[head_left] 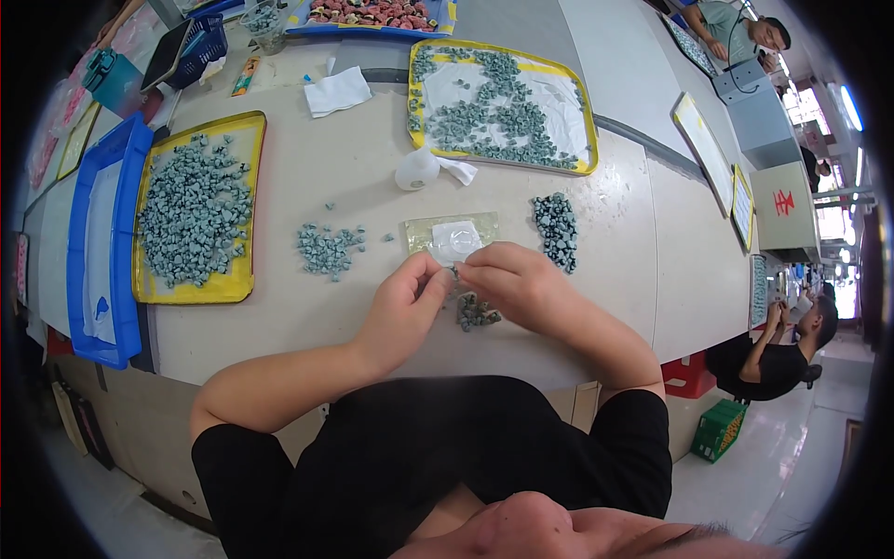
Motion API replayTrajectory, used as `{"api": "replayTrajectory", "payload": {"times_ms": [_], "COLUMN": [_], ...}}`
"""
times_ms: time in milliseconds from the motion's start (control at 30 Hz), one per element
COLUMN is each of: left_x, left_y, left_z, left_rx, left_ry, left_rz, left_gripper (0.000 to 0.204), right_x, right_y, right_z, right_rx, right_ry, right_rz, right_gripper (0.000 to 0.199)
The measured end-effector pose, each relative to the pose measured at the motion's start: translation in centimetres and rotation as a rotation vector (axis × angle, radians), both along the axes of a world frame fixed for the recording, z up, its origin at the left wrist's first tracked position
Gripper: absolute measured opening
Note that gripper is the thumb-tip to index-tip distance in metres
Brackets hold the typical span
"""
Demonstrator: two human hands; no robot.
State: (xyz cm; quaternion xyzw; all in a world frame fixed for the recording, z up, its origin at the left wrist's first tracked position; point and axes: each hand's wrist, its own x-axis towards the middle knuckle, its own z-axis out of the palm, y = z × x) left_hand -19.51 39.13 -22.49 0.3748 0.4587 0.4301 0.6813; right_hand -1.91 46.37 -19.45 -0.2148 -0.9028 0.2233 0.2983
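Note:
My left hand point(409, 300) and my right hand point(518, 280) meet at the front middle of the table, fingertips pinched together around a small grey-green piece point(453, 272). Most of that piece is hidden by the fingers. Just beyond them lies a yellowish clear pad point(421, 238) with a white square point(457, 238) and a round shape on it. A small heap of dark green pieces point(478, 313) sits beneath my right wrist. To the left is a loose group of grey-green pieces point(331, 252); right of the pad, a pile of darker, glossy pieces point(555, 233).
A yellow-rimmed tray of pieces point(253, 200) and a blue tray point(129, 242) stand at left. Farther off are another yellow-rimmed tray point(592, 154), a white squeeze bottle point(416, 170), a white tissue point(337, 92) and a blue tray of reddish pieces point(447, 20). Other people sit at right.

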Motion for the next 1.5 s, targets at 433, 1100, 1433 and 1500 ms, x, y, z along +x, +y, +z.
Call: {"api": "replayTrajectory", "payload": {"times_ms": [433, 1100, 1433, 1500], "left_x": [0.3, -0.2, -0.6, -1.4], "left_y": [0.6, 1.9, 4.0, 4.3], "left_z": [1.5, 0.3, 3.0, 3.9], "left_rx": [-0.131, -0.142, -0.063, -0.062], "left_ry": [-0.266, -0.35, -0.284, -0.126], "left_rz": [-0.055, 0.042, 0.283, 0.155], "left_gripper": [0.014, 0.023, 0.015, 0.015], "right_x": [5.2, 3.6, 3.6, 3.8], "right_y": [5.2, 4.6, 4.6, 4.7], "right_z": [1.0, -0.3, 1.2, 1.5], "right_rx": [-0.175, -0.364, -0.339, -0.288], "right_ry": [-0.42, -0.185, 0.043, 0.066], "right_rz": [-0.411, -0.371, -0.292, -0.258], "right_gripper": [0.016, 0.017, 0.016, 0.016]}}
